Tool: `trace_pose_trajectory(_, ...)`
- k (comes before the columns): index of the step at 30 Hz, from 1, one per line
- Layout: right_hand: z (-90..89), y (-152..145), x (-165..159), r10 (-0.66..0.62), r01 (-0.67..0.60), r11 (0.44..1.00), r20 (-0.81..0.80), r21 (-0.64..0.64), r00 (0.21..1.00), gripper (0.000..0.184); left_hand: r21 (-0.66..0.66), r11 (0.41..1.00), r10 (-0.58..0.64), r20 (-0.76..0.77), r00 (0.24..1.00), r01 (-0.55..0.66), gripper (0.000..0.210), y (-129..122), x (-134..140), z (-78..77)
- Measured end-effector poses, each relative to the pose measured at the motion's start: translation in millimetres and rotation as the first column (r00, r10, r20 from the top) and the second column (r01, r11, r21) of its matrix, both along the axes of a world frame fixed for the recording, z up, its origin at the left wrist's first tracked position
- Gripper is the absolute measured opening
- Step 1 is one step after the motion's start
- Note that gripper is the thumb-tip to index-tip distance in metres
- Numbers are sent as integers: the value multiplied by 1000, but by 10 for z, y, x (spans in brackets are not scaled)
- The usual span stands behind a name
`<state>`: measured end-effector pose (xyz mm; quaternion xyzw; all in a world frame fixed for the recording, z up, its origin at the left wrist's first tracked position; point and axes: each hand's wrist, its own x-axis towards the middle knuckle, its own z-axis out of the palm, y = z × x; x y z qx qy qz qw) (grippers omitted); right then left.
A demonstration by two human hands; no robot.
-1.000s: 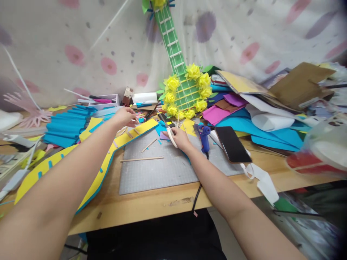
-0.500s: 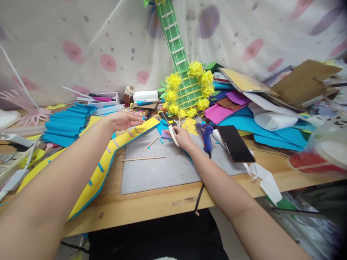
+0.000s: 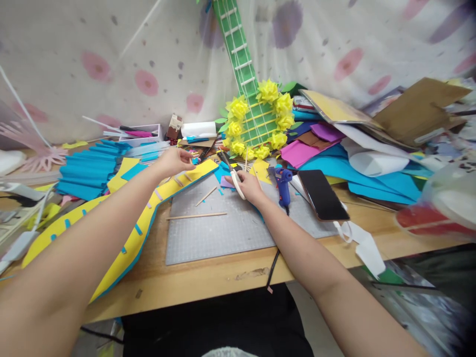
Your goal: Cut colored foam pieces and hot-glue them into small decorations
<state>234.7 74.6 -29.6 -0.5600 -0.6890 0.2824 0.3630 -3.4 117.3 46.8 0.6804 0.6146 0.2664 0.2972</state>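
Note:
My right hand (image 3: 247,186) is wrapped around the white handles of a pair of scissors (image 3: 235,179). Their dark blades point away, toward the flowers at the back. My left hand (image 3: 177,161) hovers over the neck of a yellow guitar-shaped cutout (image 3: 143,223), its fingers curled together; whatever they pinch is too small to make out. Blue edging runs round the cutout, and short blue and pale strips lie across its face. Under my right hand is a grey cutting mat (image 3: 208,240) with a long thin stick (image 3: 197,216) and a shorter stick (image 3: 206,196).
A blue glue gun (image 3: 283,186) and a dark phone (image 3: 323,195) lie right of my right hand. Behind stands a green paper guitar (image 3: 256,126) ringed with yellow flowers. Blue pleated paper (image 3: 87,168) is at left; coloured sheets (image 3: 375,173) pile up at right.
The fingers of my left hand have curled in from a straighter pose, and the blue bit at their tips no longer shows. My right hand stays on the scissors. The view shifted slightly.

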Motion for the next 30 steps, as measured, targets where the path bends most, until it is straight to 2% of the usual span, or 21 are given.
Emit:
trace_pose_trajectory(4,-22,14,-3,-12,12,1000,-14,13,1000,39,160,977,-115,-150,982,139,35,-205,122,0)
trace_pose_trajectory(6,-11,12,-2,-30,30,999,4,24,1000,39,148,972,-158,-156,975,181,34,-328,183,-33)
trace_pose_trajectory(8,22,-3,7,-37,35,999,42,32,998,39,130,978,-150,-81,985,160,36,-434,240,-128)
trace_pose_trajectory(11,104,-52,36,14,-20,999,135,44,991,36,154,982,-122,96,988,106,31,-571,343,-381)
trace_pose_trajectory(15,201,-136,84,198,-215,975,240,49,950,35,162,986,-43,431,901,-30,26,-740,477,-723)
trace_pose_trajectory(17,220,-170,96,292,-313,949,262,40,920,36,180,981,-24,482,876,-72,27,-794,490,-810)
trace_pose_trajectory(21,209,-210,84,372,-403,914,307,41,876,37,263,959,-33,480,877,-108,27,-837,395,-845)
trace_pose_trajectory(25,173,-236,39,351,-401,914,374,64,858,37,339,926,17,403,915,-166,22,-875,314,-839)
trace_pose_trajectory(30,154,-280,-15,314,-389,916,424,100,849,39,389,913,-9,320,948,-123,20,-910,325,-844)
